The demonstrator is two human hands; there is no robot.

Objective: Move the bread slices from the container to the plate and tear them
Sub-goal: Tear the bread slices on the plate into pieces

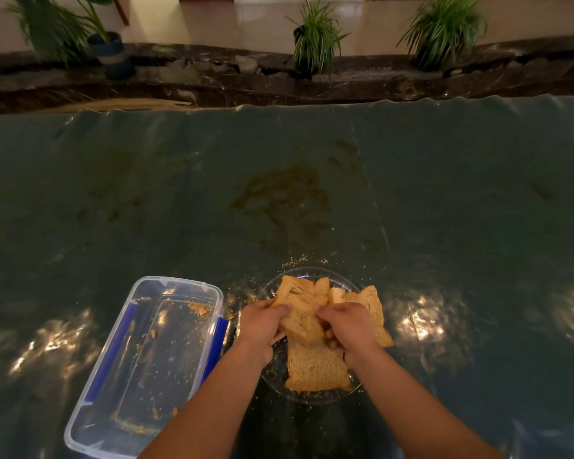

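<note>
A clear glass plate [340, 281] sits near the front of the table with several brown bread slices on it. Both hands grip one slice [303, 318] held just above the plate: my left hand [262, 326] pinches its left edge and my right hand [347, 326] its right edge. Another slice [315, 369] lies flat below the hands, and one [373, 304] hangs over the plate's right rim. The clear plastic container [146, 359] with blue clips stands left of the plate and holds only crumbs.
The table wears a dark green glossy cover [444, 210] with a brown stain at its middle and crumbs around the plate. Beyond its far edge run a dark stone ledge and potted plants [315, 38].
</note>
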